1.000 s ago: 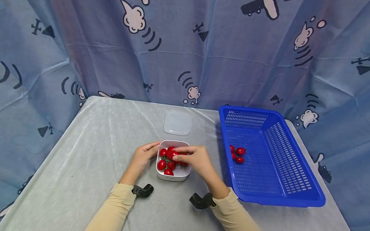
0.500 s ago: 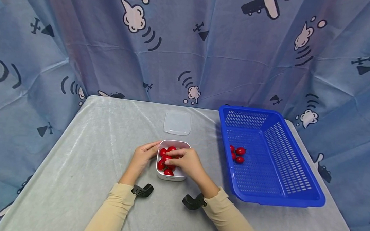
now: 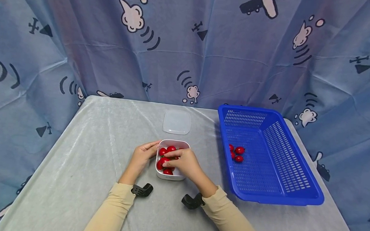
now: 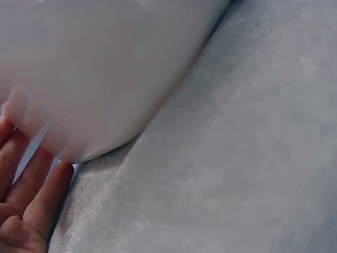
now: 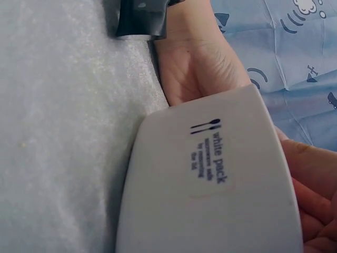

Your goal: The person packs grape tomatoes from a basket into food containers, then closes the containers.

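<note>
A small white plastic container (image 3: 174, 178) stands mid-table with several cherry tomatoes (image 3: 171, 148) inside. My left hand (image 3: 142, 156) is at its left side; in the left wrist view, straight fingers (image 4: 50, 187) touch the outer wall. Reaching over the right rim, my right hand (image 3: 186, 165) has its thumb and fingertips on a red cherry tomato (image 3: 164, 160), which it pinches low among the others. The right wrist view shows the container's front wall (image 5: 163, 200) with printed lettering, hiding the fingertips and the tomato.
Behind the container lies a clear square lid (image 3: 177, 122). On the right stands a blue perforated basket (image 3: 259, 186), with several cherry tomatoes (image 3: 239, 150) near its left wall. A patterned blue curtain (image 3: 162, 67) hangs behind the table.
My right hand has moved left and toward me within the container, lowering the cherry tomato among the others. The left hand has stayed at the container's side.
</note>
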The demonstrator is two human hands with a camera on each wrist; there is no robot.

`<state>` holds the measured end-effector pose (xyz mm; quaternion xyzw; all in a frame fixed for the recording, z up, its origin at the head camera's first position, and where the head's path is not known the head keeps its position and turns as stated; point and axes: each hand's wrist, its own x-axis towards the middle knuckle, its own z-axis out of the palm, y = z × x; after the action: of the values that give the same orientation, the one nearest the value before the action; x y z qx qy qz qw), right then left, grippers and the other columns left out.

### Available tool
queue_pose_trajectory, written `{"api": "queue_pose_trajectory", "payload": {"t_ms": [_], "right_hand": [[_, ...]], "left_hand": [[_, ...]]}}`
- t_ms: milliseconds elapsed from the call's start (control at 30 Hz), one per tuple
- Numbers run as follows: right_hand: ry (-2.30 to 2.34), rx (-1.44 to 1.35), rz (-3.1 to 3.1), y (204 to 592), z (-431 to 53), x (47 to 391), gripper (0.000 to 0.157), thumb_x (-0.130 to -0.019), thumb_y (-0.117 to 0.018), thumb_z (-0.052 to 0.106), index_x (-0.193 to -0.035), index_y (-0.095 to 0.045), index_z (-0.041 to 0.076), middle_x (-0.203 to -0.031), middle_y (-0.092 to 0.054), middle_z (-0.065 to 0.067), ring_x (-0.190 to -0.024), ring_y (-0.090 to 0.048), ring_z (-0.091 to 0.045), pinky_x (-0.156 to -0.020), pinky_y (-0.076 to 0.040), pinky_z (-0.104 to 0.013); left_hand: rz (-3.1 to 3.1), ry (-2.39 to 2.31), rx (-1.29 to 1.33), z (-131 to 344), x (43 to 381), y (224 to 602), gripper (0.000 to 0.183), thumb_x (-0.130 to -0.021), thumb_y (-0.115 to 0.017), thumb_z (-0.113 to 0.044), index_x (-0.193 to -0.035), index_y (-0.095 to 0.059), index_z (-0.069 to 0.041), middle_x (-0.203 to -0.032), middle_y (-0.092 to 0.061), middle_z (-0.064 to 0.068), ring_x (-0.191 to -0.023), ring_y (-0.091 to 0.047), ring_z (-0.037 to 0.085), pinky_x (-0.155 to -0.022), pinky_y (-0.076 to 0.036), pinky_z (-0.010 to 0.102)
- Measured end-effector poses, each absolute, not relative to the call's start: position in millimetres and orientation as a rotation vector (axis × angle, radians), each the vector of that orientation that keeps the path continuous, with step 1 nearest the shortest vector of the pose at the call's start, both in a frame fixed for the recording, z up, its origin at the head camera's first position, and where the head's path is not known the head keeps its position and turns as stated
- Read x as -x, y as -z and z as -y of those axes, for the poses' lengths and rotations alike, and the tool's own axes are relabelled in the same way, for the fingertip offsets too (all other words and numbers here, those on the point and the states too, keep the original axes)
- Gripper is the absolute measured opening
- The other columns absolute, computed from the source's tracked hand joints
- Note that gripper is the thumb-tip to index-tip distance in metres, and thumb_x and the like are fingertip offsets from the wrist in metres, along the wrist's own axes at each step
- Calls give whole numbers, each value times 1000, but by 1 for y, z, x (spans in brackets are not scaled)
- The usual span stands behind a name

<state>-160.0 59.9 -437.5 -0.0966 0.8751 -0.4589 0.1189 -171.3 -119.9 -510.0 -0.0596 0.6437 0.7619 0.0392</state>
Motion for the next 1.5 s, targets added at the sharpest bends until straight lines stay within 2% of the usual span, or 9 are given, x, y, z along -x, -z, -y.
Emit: {"api": "queue_pose_trajectory", "payload": {"t_ms": [167,333,467,600,733,900,1067,1200,1500], "right_hand": [[1383,235,-2548,434,-63,157,26,-71,-90,16,-95,-82,10,-97,-78,-6,-101,-64,-19,-85,-54,-29],[1505,162,-2503,412,-78,152,24,-74,-88,15,-97,-81,9,-100,-78,-6,-96,-64,-18,-70,-55,-22],[1558,167,-2473,385,-97,151,26,-78,-85,17,-102,-80,7,-106,-77,-8,-106,-67,-23,-90,-57,-36],[1562,209,-2466,362,-117,153,28,-80,-84,21,-105,-79,7,-106,-77,-8,-115,-66,-24,-107,-49,-50],[1569,245,-2474,344,-134,154,31,-81,-84,22,-107,-78,6,-109,-76,-8,-112,-68,-19,-99,-56,-37],[1619,198,-2462,332,-150,158,37,-81,-83,24,-112,-76,5,-112,-76,-8,-101,-72,-8,-89,-57,-21],[1651,132,-2460,329,-161,162,41,-82,-83,28,-114,-75,4,-113,-76,-6,-97,-72,-4,-87,-56,-17],[1636,59,-2516,325,-171,166,43,-82,-82,34,-114,-75,7,-104,-77,8,-96,-71,-1,-76,-55,-13],[1768,-43,-2509,331,-214,182,42,-88,-77,31,-120,-72,4,-91,-74,23,-93,-69,4,-83,-54,-11]], "left_hand": [[-1961,-2335,185,120,170,509,38,-96,-66,-15,-127,-63,7,-122,-71,12,-95,-68,0,-90,-56,20],[-1940,-2365,202,118,170,509,36,-95,-65,-10,-126,-63,8,-111,-75,2,-92,-68,0,-88,-56,19],[-1922,-2390,183,118,172,508,37,-96,-64,-8,-126,-61,12,-107,-75,-2,-90,-68,-1,-87,-56,17],[-1921,-2427,122,118,171,509,39,-94,-67,-15,-124,-63,10,-104,-75,-5,-89,-68,-2,-85,-56,16],[-1929,-2475,20,119,171,511,40,-92,-71,-22,-120,-68,6,-102,-76,-8,-91,-69,0,-83,-56,15],[-1923,-2423,105,118,173,508,41,-94,-68,-16,-125,-63,9,-106,-75,-4,-92,-69,0,-87,-56,18],[-1913,-2396,189,119,172,506,37,-96,-64,-9,-127,-61,11,-106,-75,-3,-91,-69,0,-88,-56,18],[-1907,-2397,203,121,171,507,36,-96,-64,-8,-127,-61,11,-107,-75,-3,-92,-69,0,-89,-56,18],[-1924,-2387,195,120,169,508,37,-95,-65,-10,-126,-62,10,-110,-75,2,-92,-69,1,-88,-57,19]]}}
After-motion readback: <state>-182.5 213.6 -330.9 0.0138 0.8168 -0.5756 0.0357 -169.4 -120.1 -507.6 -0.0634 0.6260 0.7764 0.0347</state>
